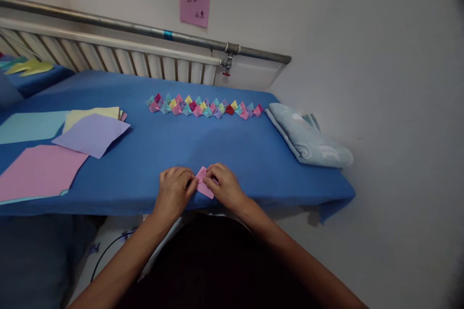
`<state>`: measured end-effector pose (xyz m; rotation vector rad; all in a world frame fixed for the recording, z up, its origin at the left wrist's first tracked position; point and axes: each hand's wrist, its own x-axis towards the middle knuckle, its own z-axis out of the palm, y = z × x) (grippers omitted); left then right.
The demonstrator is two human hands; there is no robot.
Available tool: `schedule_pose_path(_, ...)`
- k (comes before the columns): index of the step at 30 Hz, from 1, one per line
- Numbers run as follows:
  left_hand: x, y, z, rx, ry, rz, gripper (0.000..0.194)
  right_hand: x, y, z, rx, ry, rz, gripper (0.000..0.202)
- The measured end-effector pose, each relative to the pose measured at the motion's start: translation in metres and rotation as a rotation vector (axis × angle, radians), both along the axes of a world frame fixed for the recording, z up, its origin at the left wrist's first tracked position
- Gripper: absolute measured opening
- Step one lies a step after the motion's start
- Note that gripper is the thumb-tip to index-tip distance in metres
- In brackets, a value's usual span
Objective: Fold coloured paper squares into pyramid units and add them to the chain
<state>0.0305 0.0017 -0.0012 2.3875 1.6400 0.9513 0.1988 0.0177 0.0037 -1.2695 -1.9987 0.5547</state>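
A small folded pink paper lies near the front edge of the blue-covered table. My left hand pinches its left side between thumb and fingers. On its upper right side, my right hand grips it with curled fingers that hide part of the paper. Farther back stands a long double row of small folded paper pieces in pink, blue, yellow, purple and red.
Sheets of purple paper, pink paper, blue paper and yellow paper lie at the left. A folded light blue blanket rests at the right. Behind the table are a radiator and a pipe.
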Motion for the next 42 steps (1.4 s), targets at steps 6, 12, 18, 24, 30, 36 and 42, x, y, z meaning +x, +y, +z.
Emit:
schedule_pose_path(6,0.002,0.000,0.001,-0.014,0.035,0.036,0.013,-0.002,0.000,-0.002,0.019,-0.017,-0.037,0.016)
schedule_pose_path(12,0.002,-0.001,0.004,-0.045,0.064,0.043,0.012,-0.003,0.000,-0.003,0.053,-0.047,-0.060,0.015)
schedule_pose_path(18,0.001,-0.001,0.001,0.002,0.083,0.020,0.010,-0.002,-0.003,0.002,0.050,-0.097,-0.023,0.015)
schedule_pose_path(24,0.001,0.001,-0.004,0.134,0.141,-0.037,0.012,-0.003,-0.003,0.001,0.030,-0.144,-0.029,0.016)
schedule_pose_path(30,-0.004,-0.001,-0.004,0.230,0.181,-0.182,0.022,-0.005,0.000,0.003,0.010,-0.138,-0.052,0.014)
schedule_pose_path(36,-0.006,-0.017,-0.001,0.192,0.308,-0.217,0.035,-0.004,0.002,0.001,0.003,-0.125,-0.054,0.014)
schedule_pose_path(42,-0.003,-0.022,0.002,0.139,0.381,-0.195,0.037,-0.005,0.006,0.003,-0.015,-0.161,-0.088,0.016)
